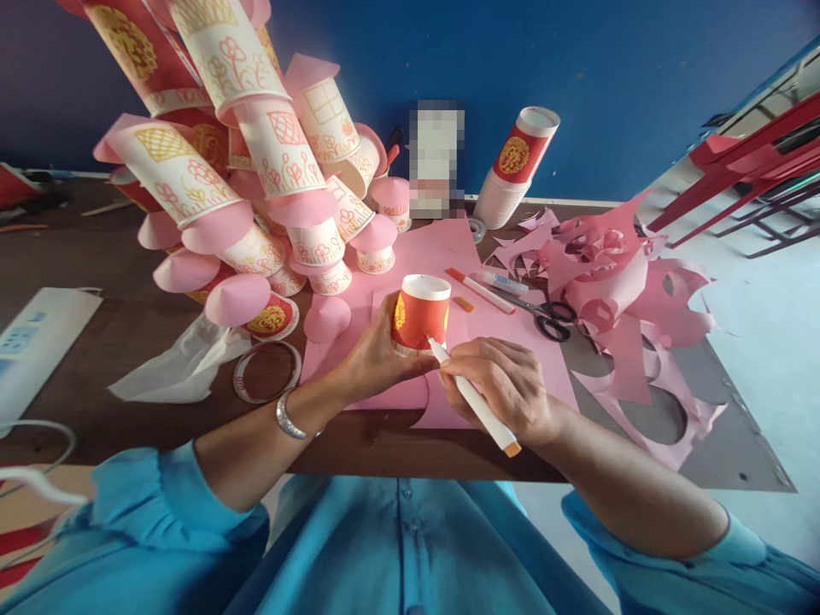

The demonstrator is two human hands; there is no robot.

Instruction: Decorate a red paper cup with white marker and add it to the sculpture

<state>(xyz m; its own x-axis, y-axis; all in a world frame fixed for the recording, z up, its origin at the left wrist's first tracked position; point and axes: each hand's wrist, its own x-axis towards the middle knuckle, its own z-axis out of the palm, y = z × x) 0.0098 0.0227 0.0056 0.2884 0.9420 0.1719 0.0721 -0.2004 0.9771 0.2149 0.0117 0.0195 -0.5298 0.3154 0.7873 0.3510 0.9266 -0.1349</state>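
Observation:
A red paper cup (424,312) with yellow emblems stands upright, its white rim on top, with my left hand (377,346) wrapped round its left side and base. My right hand (500,384) grips a white marker (477,406) with an orange end, its tip touching or very near the cup's lower front. Beneath both hands lie pink paper sheets (538,367). An orange-and-white marker (490,295), an orange cap (462,304) and black-handled scissors (554,320) rest behind my right hand.
Decorated cups with pink cones (282,154) stack up at the left. Pink paper scraps (615,273) pile at the right. A stack of cups (506,179) stands at the back. A paper ring (266,371) and thin white plastic (172,363) lie left.

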